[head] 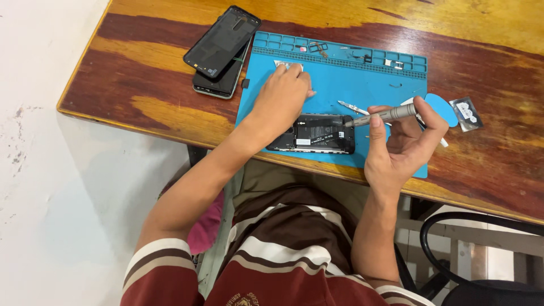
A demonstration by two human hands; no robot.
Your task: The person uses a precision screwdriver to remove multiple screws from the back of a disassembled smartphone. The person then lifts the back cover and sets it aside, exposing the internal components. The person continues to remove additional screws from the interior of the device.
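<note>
A: Status on the right hand [399, 150]?

B: Fingers [426, 113] curled shut around a grey precision screwdriver [381, 116], thumb and forefinger pinching the shaft. Tip points left, at or just over the right end of the opened phone [313, 134]. Can't tell if it's seated in a screw.

A: Left hand [283, 96]?

B: Palm down on the blue repair mat [340, 85], just above the phone's left end. Fingers bent, tips reaching up toward a small pale part [281, 64] near the mat's upper left. Whether they've actually got hold of it, can't tell.

A: How far along?

B: Judging by layout: back is off, internals and black shielding exposed, phone lying flat at the lower centre of the mat. A separate dark back cover [222, 42] sits stacked on another phone [218, 84] at upper left of the frame, on the table [141, 85]. Small bits already in the mat's tray slots [351, 55] along the top edge, likely screws. So opening looks done, screw work in progress.

A: Other tools?

B: Tweezers [352, 107] just above the phone, blue pry pick [443, 107] right of the hand, small dark packet [467, 112] further right.
</note>
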